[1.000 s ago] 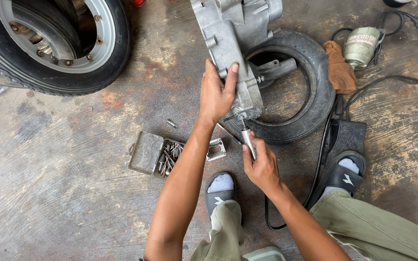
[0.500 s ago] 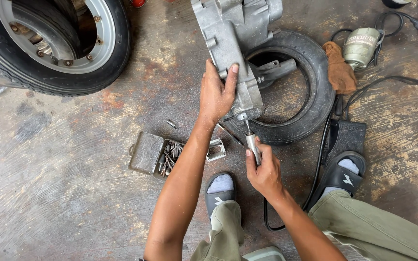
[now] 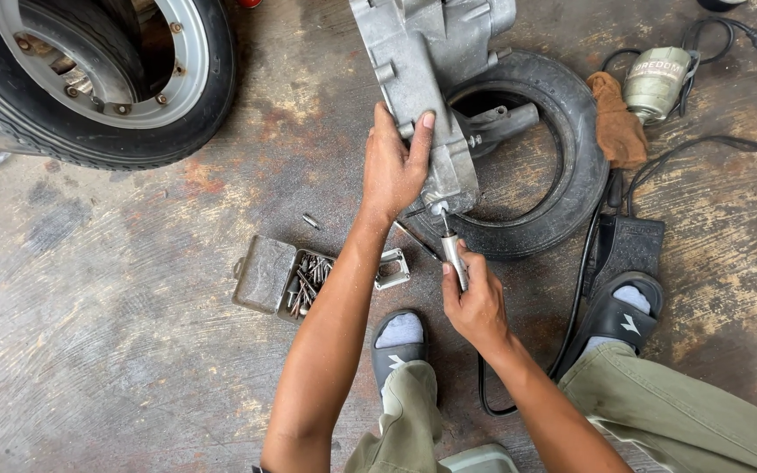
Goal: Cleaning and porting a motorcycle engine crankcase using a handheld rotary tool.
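Head view: left hand (image 3: 396,166) grips the casing (image 3: 422,79) at upper centre; right hand (image 3: 475,302), fist closed on the grinder (image 3: 454,254), has brought its tip up to the casing's lower edge.

Pale label band (image 3: 659,68) on grinder body, top right.

My left hand (image 3: 393,171) and right hand (image 3: 477,302) are bare, as are both forearms; no sleeves, gloves or rings show. Below the hands I wear olive-green trousers (image 3: 659,412), grey socks (image 3: 400,331) and black slide sandals (image 3: 617,311), the right one with a white mark.
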